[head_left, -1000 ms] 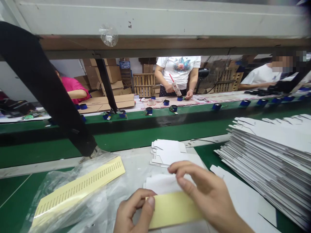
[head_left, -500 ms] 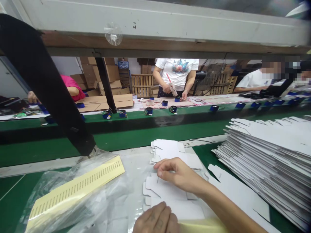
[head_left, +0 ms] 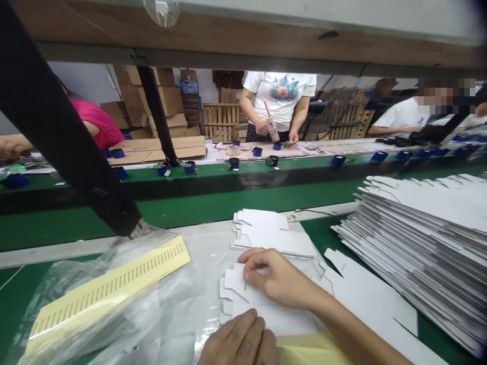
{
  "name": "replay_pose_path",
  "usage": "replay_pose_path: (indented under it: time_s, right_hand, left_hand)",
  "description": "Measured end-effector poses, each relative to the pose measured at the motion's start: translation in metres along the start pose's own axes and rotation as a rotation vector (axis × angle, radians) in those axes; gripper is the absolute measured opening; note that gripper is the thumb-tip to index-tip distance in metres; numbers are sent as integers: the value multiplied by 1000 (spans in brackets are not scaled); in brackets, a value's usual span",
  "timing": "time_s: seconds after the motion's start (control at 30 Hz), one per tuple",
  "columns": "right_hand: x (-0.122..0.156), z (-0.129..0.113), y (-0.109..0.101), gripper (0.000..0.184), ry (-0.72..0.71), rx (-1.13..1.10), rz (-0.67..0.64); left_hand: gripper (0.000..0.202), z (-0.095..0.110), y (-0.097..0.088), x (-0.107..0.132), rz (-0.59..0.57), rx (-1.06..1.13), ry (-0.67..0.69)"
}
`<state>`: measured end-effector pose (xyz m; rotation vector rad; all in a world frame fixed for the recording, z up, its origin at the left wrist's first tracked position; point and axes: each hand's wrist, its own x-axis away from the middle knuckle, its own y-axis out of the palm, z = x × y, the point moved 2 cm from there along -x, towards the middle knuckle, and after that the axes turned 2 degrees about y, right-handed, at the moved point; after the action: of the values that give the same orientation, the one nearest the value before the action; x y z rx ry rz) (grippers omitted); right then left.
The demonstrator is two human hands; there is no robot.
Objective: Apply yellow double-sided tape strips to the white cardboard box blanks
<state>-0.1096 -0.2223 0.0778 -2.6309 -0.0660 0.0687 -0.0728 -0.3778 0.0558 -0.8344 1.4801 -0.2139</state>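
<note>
Right hand presses flat, fingers together, on a white die-cut card lying on clear plastic over the green bench. Left hand, at six o'clock of it, rests knuckles-up, loosely curled, on the card's near edge; both have barely moved since half a second ago. A tall card stack sits at three o'clock, a yellow label sheet at nine

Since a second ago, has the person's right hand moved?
Yes. The right hand moved away from the yellow sheet toward the small stack of white blanks.
</note>
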Motion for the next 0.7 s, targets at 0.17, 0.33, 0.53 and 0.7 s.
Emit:
replay_pose_path:
  time_s: [0.17, 0.33, 0.53, 0.7]
  right_hand:
    - [0, -4, 0, 15, 21, 7, 1]
    - [1, -5, 2, 17, 7, 28, 10]
    - [0, -2, 4, 17, 83, 16, -9]
    - [-1, 1, 4, 7, 174, 3, -22]
  left_hand:
    - [30, -2, -1, 0, -17, 23, -8]
    - [30, -2, -2, -2, -13, 25, -16]
    - [29, 1, -1, 0, 2, 36, -22]
    - [28, 0, -1, 1, 6, 31, -21]
